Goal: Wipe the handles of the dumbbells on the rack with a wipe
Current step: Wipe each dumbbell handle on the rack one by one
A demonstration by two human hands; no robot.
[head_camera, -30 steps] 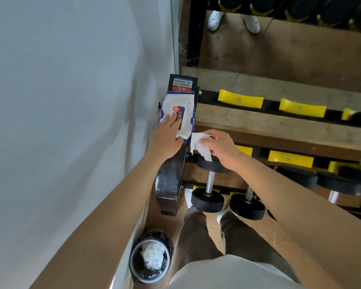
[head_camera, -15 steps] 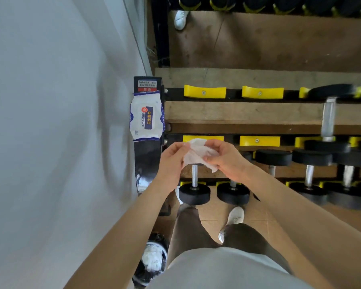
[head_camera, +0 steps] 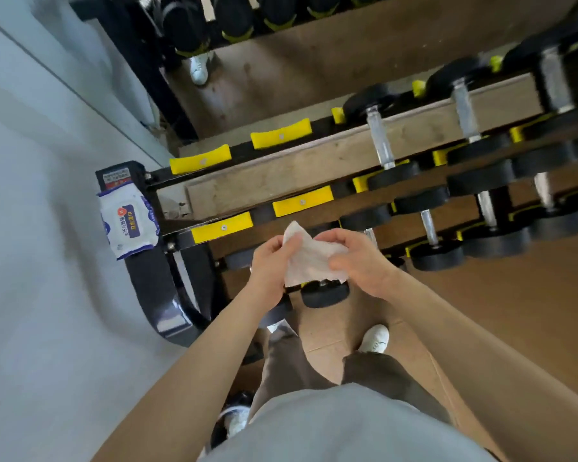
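White wipe (head_camera: 309, 261) in the pinching fingers of left hand (head_camera: 268, 265) and right hand (head_camera: 359, 260) (dumbbell (head_camera: 326, 295) just below)

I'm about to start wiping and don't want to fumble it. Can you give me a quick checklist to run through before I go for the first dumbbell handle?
1. Wipe held: ok. The left hand and right hand both pinch the wipe.
2. Wipe spread flat: not ok. It is partly bunched between the hands.
3. Nearest dumbbell seated on the rack: cannot tell. Only one black head shows below the wipe.
4. Its handle free: cannot tell. Hands and wipe hide it.
5. Wipes pack out of the way: ok. It lies on the rack's end post, apart from both hands.
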